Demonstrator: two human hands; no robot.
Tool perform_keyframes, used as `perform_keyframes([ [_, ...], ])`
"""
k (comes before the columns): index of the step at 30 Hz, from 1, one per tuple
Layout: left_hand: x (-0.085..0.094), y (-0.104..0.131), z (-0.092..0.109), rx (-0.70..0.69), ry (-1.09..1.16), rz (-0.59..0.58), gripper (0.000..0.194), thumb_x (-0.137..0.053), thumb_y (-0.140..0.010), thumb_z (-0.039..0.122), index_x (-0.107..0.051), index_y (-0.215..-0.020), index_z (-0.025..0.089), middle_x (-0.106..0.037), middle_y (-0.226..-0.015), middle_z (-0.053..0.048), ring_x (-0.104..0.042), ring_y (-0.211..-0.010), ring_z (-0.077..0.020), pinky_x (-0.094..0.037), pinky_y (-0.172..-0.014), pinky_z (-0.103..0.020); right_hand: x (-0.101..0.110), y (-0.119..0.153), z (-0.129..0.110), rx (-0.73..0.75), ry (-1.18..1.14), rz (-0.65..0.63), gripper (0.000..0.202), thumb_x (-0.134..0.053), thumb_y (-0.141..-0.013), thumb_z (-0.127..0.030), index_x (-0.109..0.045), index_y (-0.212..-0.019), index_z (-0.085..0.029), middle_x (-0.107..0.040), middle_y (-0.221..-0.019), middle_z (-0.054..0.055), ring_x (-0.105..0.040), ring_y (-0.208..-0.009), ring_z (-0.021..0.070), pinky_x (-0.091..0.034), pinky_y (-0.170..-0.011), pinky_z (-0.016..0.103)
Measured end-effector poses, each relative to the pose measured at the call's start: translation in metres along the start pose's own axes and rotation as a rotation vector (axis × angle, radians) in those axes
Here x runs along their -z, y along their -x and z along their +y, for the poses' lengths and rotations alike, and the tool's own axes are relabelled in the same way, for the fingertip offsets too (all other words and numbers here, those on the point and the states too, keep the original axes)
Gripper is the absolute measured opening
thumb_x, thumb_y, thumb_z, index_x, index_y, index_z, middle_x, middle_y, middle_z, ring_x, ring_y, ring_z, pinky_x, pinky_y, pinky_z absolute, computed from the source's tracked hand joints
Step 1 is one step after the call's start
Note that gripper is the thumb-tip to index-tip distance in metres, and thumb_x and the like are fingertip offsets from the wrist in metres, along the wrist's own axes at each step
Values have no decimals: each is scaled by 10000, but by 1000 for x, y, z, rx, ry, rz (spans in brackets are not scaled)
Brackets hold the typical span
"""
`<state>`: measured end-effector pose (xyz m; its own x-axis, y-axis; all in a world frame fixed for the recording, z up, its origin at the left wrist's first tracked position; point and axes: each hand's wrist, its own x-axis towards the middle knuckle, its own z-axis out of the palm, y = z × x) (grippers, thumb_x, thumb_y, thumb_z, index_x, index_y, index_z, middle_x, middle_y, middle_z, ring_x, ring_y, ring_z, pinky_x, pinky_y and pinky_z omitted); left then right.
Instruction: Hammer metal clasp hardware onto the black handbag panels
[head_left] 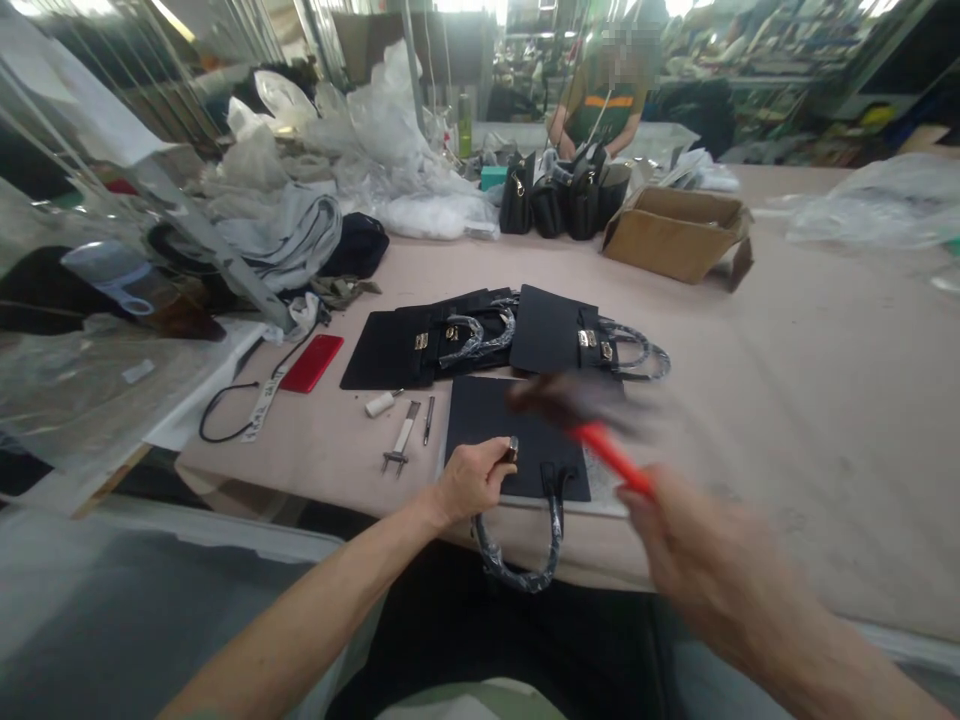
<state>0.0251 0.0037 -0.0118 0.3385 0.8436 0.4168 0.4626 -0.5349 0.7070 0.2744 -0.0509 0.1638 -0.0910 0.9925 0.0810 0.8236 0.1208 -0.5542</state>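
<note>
A black bag panel [480, 410] lies near the table's front edge, its plastic-wrapped handle [556, 535] hanging over that edge. Closed round a small metal tool [513, 449], my left hand [472, 482] rests over the panel. My right hand [682, 530], blurred by motion, grips a hammer with a red handle [611, 455]; its dark head is smeared above the panel. Behind lie more black panels [382, 350] with gold-coloured locks and wrapped handles.
Left of the panel are a white cylinder [380, 404], a metal tool [405, 437], a thin rod [428, 420] and a red phone-like object [313, 362]. Farther back stand black bags [517, 195], a cardboard box [675, 235] and a person [604, 110] across the table.
</note>
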Motion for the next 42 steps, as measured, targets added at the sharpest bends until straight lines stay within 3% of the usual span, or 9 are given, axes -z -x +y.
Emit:
perform_keyframes([
  [5, 2, -1, 3, 18, -7, 7, 118, -584, -894, 119, -616, -969, 204, -708, -860, -26, -702, -745, -168, -549, -706, -261, -10, -14, 31, 92, 139, -130, 396, -401, -941, -577, -449, -704, -264, -471, -479, -20, -368, -397, 146, -204, -468, 310],
  [12, 6, -2, 7, 59, 108, 4, 141, -607, -905, 135, -650, -1022, 200, -730, -927, -31, -713, -824, -164, -570, -790, -275, -41, -26, 110, -506, -253, -125, 375, -358, -924, -560, -445, -722, -256, -467, -545, -33, -415, -420, 138, -342, -421, 278],
  [17, 11, -3, 10, 93, 123, 5, 102, -648, -905, 167, -673, -1001, 190, -720, -939, -37, -690, -846, -160, -561, -803, -277, -56, -20, 148, -500, 100, -20, 262, -468, -869, -426, -517, -709, -225, -584, -691, 107, -592, -647, 268, -484, -610, 425],
  [21, 13, -4, 10, 35, 90, 9, 109, -644, -910, 157, -676, -1008, 191, -720, -940, -42, -696, -873, -163, -572, -821, -282, -73, -29, 129, -30, 136, 161, 308, -503, -909, -396, -632, -1059, -160, -627, -1150, 205, -599, -1103, 355, -480, -942, 536],
  [25, 11, -1, 9, -16, 35, 15, 120, -632, -922, 148, -673, -1027, 189, -735, -942, -49, -716, -872, -162, -585, -812, -275, -117, -40, 93, 375, -31, 82, 303, -512, -961, -335, -620, -1211, -203, -632, -1245, 142, -573, -1183, 304, -455, -1014, 508],
  [28, 9, 1, 10, 7, 31, 64, 102, -629, -925, 153, -680, -1005, 190, -749, -941, -48, -726, -861, -161, -592, -795, -269, -143, -41, 80, 412, 57, 24, 288, -530, -947, -282, -632, -1207, -211, -624, -1273, 129, -538, -1202, 323, -410, -1018, 523],
  [32, 8, 3, 12, 131, 56, 150, 85, -631, -921, 151, -693, -965, 188, -759, -912, -37, -728, -821, -154, -598, -754, -261, -149, -40, 81, 404, 89, 6, 309, -513, -942, -244, -621, -1227, -195, -604, -1296, 128, -510, -1232, 321, -381, -1035, 503],
  [37, 7, 8, 9, -56, 62, 73, 138, -629, -900, 92, -690, -984, 183, -774, -984, -61, -751, -934, -179, -618, -858, -299, -146, -41, 83, 392, 90, -13, 322, -515, -930, -245, -614, -1231, -187, -595, -1301, 137, -502, -1237, 331, -369, -1042, 512],
  [42, 7, 4, 13, 294, 216, 270, 102, -634, -936, 143, -678, -1024, 170, -779, -950, -55, -766, -881, -174, -630, -848, -303, -148, -42, 82, 380, 94, -31, 335, -522, -915, -239, -617, -1233, -194, -594, -1306, 131, -495, -1231, 336, -363, -1044, 517],
])
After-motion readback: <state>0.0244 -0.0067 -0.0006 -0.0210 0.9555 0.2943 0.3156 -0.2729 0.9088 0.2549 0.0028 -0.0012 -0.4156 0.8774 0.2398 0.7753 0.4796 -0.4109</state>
